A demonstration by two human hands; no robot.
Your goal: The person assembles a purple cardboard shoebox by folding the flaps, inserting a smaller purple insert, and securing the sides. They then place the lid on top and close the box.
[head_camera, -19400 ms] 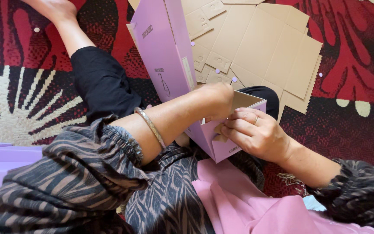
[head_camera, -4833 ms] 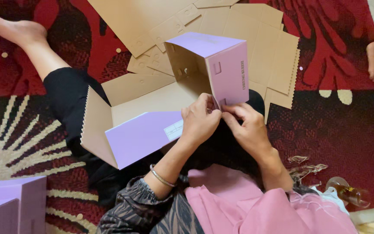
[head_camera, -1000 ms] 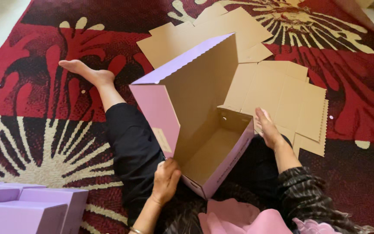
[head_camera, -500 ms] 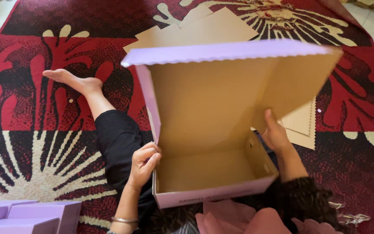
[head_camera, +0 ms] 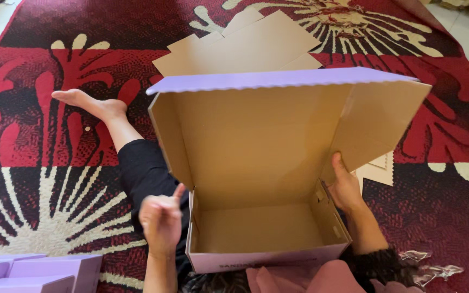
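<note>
A lilac cardboard box (head_camera: 267, 228) with a brown inside stands open on my lap, its lid (head_camera: 278, 130) raised upright toward the far side. My right hand (head_camera: 344, 187) grips the box's right side wall near the lid flap, thumb up along the flap. My left hand (head_camera: 161, 217) hovers just left of the box's left wall, fingers loosely curled, holding nothing. The box is empty inside.
A stack of flat brown cardboard blanks (head_camera: 245, 46) lies on the red patterned carpet (head_camera: 39, 70) beyond the box. Finished lilac boxes (head_camera: 33, 271) sit at the lower left. My bare foot (head_camera: 90, 103) stretches out to the left. Clear plastic wrap (head_camera: 427, 268) lies at lower right.
The box has turned to face me squarely and come closer, lid fully up. My left hand has come off the box's left wall. My right hand stays on the right wall.
</note>
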